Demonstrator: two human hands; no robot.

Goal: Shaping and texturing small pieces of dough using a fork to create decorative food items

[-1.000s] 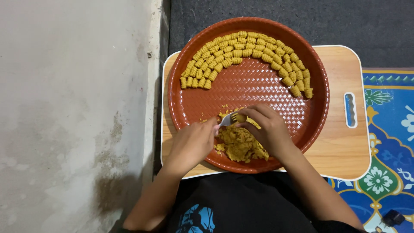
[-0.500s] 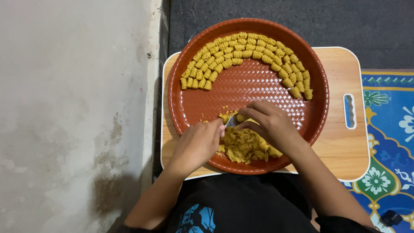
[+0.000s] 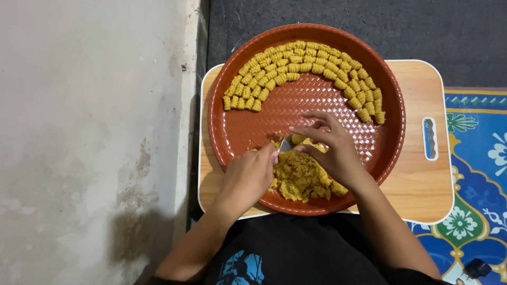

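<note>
Left hand (image 3: 252, 177) closing around a small metal fork (image 3: 285, 143), its tines lying at the far edge of the yellow dough heap (image 3: 302, 178), right hand (image 3: 328, 148) resting open-fingered on that dough, round red-brown tray (image 3: 232, 129) carrying an arc of ridged dough pieces (image 3: 301, 66), wooden board (image 3: 425, 182) sitting underneath

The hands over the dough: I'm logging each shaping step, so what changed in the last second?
Little. The right hand slid slightly toward the tray's centre, fingers spreading over the dough lump. The left hand kept its grip on the small metal utensil. The arc of shaped pieces and wooden board stayed put.
</note>
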